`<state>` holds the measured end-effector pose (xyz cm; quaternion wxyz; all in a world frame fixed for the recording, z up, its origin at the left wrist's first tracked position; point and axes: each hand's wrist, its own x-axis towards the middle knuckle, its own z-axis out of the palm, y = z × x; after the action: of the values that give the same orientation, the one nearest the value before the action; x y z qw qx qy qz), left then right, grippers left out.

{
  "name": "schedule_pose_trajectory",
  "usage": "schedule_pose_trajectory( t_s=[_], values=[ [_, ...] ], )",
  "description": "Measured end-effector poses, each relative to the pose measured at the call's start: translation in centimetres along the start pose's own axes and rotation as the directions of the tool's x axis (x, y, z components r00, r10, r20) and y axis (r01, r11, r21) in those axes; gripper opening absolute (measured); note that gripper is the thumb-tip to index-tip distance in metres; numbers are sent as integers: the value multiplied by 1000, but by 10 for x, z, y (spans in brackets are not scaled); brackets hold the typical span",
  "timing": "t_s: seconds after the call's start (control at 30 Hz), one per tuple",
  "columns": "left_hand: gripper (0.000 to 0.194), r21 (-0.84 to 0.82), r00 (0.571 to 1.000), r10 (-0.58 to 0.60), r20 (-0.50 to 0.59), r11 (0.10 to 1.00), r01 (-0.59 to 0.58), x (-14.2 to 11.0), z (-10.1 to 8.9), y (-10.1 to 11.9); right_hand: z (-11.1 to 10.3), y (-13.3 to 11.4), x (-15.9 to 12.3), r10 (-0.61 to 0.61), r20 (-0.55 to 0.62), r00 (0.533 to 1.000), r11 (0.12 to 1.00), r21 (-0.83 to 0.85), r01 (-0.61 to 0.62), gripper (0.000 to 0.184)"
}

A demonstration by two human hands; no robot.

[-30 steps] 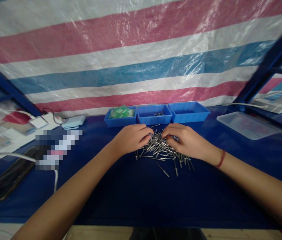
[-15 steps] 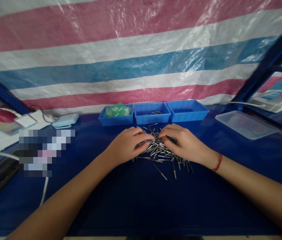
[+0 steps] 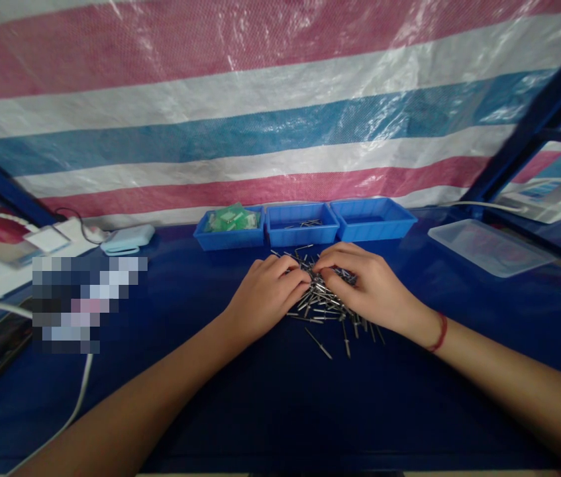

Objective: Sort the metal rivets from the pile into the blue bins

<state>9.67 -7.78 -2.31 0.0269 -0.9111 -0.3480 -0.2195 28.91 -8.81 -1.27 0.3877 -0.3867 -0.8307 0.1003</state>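
A loose heap of blind rivets [image 3: 327, 298], silvery with thin pins, lies on the blue tabletop [image 3: 280, 397]. My left hand [image 3: 273, 288] is at the heap's left side, fingers closed together and bent down among the rivets. Opposite it, my right hand [image 3: 367, 278] arches over the right part, thumb and fingers closed in a pinch at the heap's middle. The fingertips of both hands nearly meet there. How many rivets each hand grips is hidden. A few rivets lie apart in front of the heap.
Behind the heap stand three blue bins: the left bin [image 3: 204, 240] with green packets [image 3: 233, 217], the middle bin [image 3: 280, 236] with some rivets, and the right bin [image 3: 374, 230]. A translucent lid [image 3: 489, 248] lies right. Left are a light-blue case [image 3: 128, 240] and a white cable [image 3: 84, 391].
My left hand has moved slightly right and its fingers have drawn together, closer to my right hand. My right hand has stayed nearly in place over the heap.
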Motion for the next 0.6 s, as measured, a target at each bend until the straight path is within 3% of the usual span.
schedule_pose_trajectory(
  t_s=[0.13, 0.27, 0.43, 0.6],
  values=[
    [14, -196, 990, -82, -116, 979, 58, -1, -2, 2, -1, -8, 1, 116, 80, 990, 982, 141, -127, 13],
    [13, -222, 974, -101, -202, 974, 55, -3, -2, 5, 1, -13, 1, 231, 133, 964, 890, 372, -265, 17],
    [14, -206, 979, -69, -189, 978, 29, -4, -4, 7, 3, -16, 1, 267, 148, 952, 767, 566, -303, 16],
    [6, -369, 965, -179, -193, 924, 98, -3, -7, 11, 4, -19, 2, 315, 182, 931, 701, 617, -358, 14]
  ],
)
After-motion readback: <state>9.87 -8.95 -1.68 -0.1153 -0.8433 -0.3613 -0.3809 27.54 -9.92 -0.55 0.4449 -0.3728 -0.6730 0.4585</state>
